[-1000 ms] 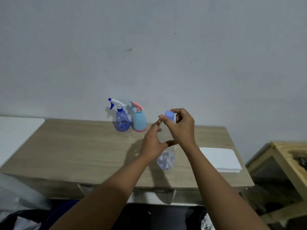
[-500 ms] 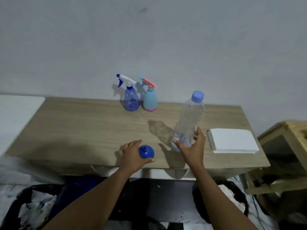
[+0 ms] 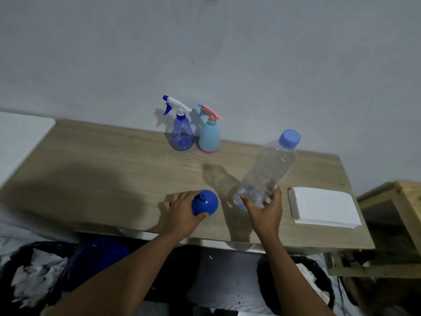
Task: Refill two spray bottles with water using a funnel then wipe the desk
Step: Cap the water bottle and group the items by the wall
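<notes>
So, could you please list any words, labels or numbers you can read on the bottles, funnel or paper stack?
None can be read. The clear water bottle, blue spray bottle, light blue spray bottle, funnel and white paper stack show no legible text.

Two bare forearms, sleeveless, no jewellery.

Both bare forearms reach forward and up from the bottom of the view, the wrists straight. The left hand (image 3: 182, 213) lies palm down, fingers curled over the blue funnel (image 3: 205, 202), thumb beneath its rim. The right hand (image 3: 265, 212) grips the base of the tilted water bottle (image 3: 266, 172), fingers spread around it.
</notes>
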`<state>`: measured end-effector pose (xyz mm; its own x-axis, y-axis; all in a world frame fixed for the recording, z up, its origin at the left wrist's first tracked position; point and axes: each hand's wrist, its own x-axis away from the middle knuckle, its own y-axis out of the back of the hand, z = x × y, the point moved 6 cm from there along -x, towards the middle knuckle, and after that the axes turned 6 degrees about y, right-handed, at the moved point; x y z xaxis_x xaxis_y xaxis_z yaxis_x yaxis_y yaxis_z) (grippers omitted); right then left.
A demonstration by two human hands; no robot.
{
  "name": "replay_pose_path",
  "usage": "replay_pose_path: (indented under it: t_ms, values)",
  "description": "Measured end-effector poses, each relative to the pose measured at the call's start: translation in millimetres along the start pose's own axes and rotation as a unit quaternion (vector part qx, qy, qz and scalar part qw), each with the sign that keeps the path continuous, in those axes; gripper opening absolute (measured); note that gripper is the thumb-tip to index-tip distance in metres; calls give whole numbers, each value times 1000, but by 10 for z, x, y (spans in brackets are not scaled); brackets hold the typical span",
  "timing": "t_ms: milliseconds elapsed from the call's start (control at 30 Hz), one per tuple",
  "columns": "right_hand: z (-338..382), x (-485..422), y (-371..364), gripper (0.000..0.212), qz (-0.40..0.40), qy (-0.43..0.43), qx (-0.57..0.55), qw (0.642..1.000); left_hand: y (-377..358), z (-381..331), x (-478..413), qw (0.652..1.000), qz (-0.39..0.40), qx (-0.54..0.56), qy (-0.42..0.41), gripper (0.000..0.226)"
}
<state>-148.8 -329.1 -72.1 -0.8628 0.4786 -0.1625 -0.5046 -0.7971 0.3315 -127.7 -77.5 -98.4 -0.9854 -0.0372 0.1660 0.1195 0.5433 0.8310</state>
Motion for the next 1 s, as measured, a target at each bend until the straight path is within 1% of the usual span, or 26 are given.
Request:
replay_pose_path:
  t_ms: [133, 233, 333, 400, 467, 567, 700, 733, 800, 867, 933, 1000]
  values:
    - [67, -483, -58, 82, 17, 37, 2, 999, -36, -505, -602, 998, -33, 31, -33, 69]
    - [33, -898, -166, 77, 31, 43, -4, 999, -147, -799, -1089, 996, -35, 62, -46, 69]
    - [-61, -1258, -313, 80, 39, 45, -17, 998, -334, -934, -1465, 997, -39, 40, -45, 73]
    - [-156, -1437, -411, 79, 47, 45, -20, 998, -473, -934, -1631, 998, -44, 18, -32, 71]
    - [-249, -1560, -493, 80, 58, 40, -17, 997, -576, -912, -1722, 998, -52, 9, -23, 68]
    - [-323, -1661, -579, 88, 73, 48, -13, 996, -690, -873, -1802, 998, -57, 8, -17, 67]
    - [-308, -1710, -616, 92, 78, 48, -49, 995, -780, -824, -1833, 998, -63, 16, 0, 67]
    - [-300, -1705, -610, 93, 76, 46, -57, 994, -790, -810, -1803, 997, -77, 27, 1, 66]
    - [-307, -1680, -589, 93, 70, 42, -63, 995, -783, -800, -1660, 991, -123, 44, -17, 54]
    - [-341, -1642, -575, 90, 63, 34, -64, 995, -829, -831, -1495, 987, -146, 4, -70, 42]
    - [-375, -1613, -575, 87, 60, 25, -61, 996, -947, -867, -1421, 985, -110, -75, -111, 49]
    - [-398, -1616, -589, 85, 59, 23, -57, 996, -1018, -858, -1459, 982, -78, -126, -113, 58]
